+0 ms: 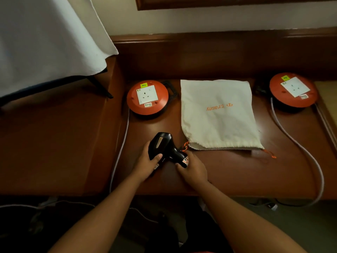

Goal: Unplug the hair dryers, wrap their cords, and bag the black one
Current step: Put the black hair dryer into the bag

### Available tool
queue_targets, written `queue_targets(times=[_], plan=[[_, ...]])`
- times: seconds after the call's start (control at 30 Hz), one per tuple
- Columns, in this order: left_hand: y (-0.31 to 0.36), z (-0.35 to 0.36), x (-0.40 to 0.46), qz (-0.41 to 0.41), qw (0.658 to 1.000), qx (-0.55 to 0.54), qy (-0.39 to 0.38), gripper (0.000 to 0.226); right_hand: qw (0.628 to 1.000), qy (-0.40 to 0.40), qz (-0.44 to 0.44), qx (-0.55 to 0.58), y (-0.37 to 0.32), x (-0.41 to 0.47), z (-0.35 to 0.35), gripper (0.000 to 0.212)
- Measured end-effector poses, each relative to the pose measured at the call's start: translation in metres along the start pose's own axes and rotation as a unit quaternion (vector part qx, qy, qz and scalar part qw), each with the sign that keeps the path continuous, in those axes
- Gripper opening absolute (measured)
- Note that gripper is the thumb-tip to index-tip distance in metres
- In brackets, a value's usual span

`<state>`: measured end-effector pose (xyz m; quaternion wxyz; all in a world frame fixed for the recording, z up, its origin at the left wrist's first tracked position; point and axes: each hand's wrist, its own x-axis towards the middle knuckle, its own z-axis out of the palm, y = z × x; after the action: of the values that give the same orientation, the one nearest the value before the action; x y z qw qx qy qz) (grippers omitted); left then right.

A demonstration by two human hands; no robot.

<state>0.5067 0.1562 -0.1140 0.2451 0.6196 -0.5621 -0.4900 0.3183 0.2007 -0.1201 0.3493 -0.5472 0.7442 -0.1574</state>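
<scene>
A black hair dryer (162, 145) lies on the brown desk (228, 172), just left of the mouth of a flat white cloth drawstring bag (217, 114) with orange lettering. My left hand (147, 161) grips the dryer's body, thumb on top. My right hand (193, 168) holds the end of its handle, where a round label shows. The bag's orange drawstring (186, 146) touches the handle. The dryer's cord is hidden. No second dryer is in view.
Two orange cable reels with white sockets sit at the back, one on the left (147, 98), one on the right (293, 90); nothing is plugged into either. Their pale cables (299, 145) run off the desk's front edge. A white cloth (45, 42) hangs at upper left.
</scene>
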Motion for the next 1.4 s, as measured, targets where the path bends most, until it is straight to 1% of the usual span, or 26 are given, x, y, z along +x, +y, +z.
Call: queue_targets(times=[0.23,0.4,0.5,0.67,0.8,0.9,1.07,1.17,1.27,1.4], plan=[[0.028,-0.014,-0.014,0.048,0.998,-0.008,-0.041,0.053,0.999,0.050,-0.002,0.008,-0.010,-0.031,-0.016,0.059],[0.055,-0.013,-0.017,0.074,0.995,0.032,-0.063,0.065,0.997,0.079,-0.002,0.024,-0.012,-0.051,-0.042,0.065],[0.073,-0.004,-0.017,0.072,0.994,0.047,-0.070,0.072,0.994,0.104,-0.001,0.042,-0.007,-0.060,-0.060,0.065],[0.109,0.025,-0.016,0.106,0.989,0.080,-0.068,0.068,0.989,0.120,0.007,0.081,0.015,-0.065,-0.087,0.061],[0.136,0.053,-0.011,0.124,0.985,0.100,-0.065,0.067,0.987,0.145,0.005,0.075,0.034,-0.064,-0.115,0.053],[0.159,0.074,-0.008,0.149,0.981,0.109,-0.056,0.060,0.985,0.150,-0.001,0.082,0.050,-0.058,-0.137,0.051],[0.196,0.099,-0.003,0.177,0.977,0.111,-0.046,0.051,0.978,0.168,-0.022,0.118,0.066,-0.050,-0.176,0.043],[0.216,0.105,0.000,0.196,0.975,0.099,-0.034,0.045,0.972,0.179,-0.028,0.147,0.068,-0.047,-0.199,0.041],[0.233,0.103,0.001,0.187,0.979,0.068,-0.039,0.040,0.970,0.172,-0.024,0.171,0.069,-0.043,-0.219,0.040],[0.251,0.091,0.004,0.165,0.985,-0.036,-0.045,0.025,0.965,0.159,-0.013,0.208,0.064,-0.037,-0.236,0.033]])
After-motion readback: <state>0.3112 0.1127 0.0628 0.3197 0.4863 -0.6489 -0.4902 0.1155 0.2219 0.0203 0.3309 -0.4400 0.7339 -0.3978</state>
